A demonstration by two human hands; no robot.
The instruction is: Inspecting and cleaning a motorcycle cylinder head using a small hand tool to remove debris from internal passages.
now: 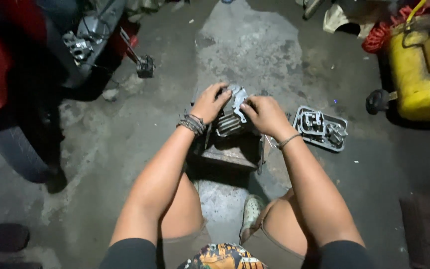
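1. Head view: left hand [209, 102] gripped the left top edge of a finned engine part [231, 119]; fingers curled over it.
2. Right hand [265, 115] clamped the part's right side, fingertips on its grey cover plate [238, 99].
3. Part sat on a dark metal block [232, 152] on the floor [125, 149], between the knees.
4. Tray [320, 128] of small metal parts lay just right of the right hand.
5. Yellow tank [416, 74] far right; red motorcycle [6, 60] far left.

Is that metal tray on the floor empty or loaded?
Loaded. The tray holds several metal parts, lying flat on the floor beside the right hand.
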